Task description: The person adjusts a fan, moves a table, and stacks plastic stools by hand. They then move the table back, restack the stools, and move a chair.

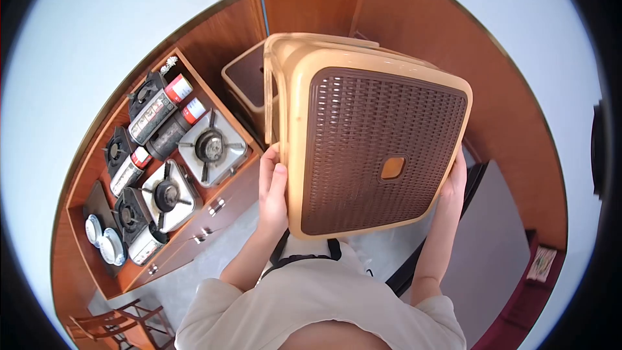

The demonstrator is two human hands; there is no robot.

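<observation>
I hold a tan plastic stool (350, 201) up in front of my body, its brown wicker-patterned seat turned towards me. A small rounded-square hole sits in the seat. My left hand (273, 188) grips the left edge of the rim, thumb on the near side. On the opposite edge is my right hand (455, 175), its fingers mostly hidden behind the rim. Partly covered by the held stool, a similar brown and tan stool (245, 78) stands behind it near the door.
To the left, a wooden cabinet (223, 210) bears several portable gas stoves (167, 196), gas canisters (178, 89) and white bowls (111, 246). A wooden chair (97, 324) is at lower left. At right stands a grey-topped table (489, 240) beside a dark red bench (518, 304). A wooden door (317, 0) is ahead.
</observation>
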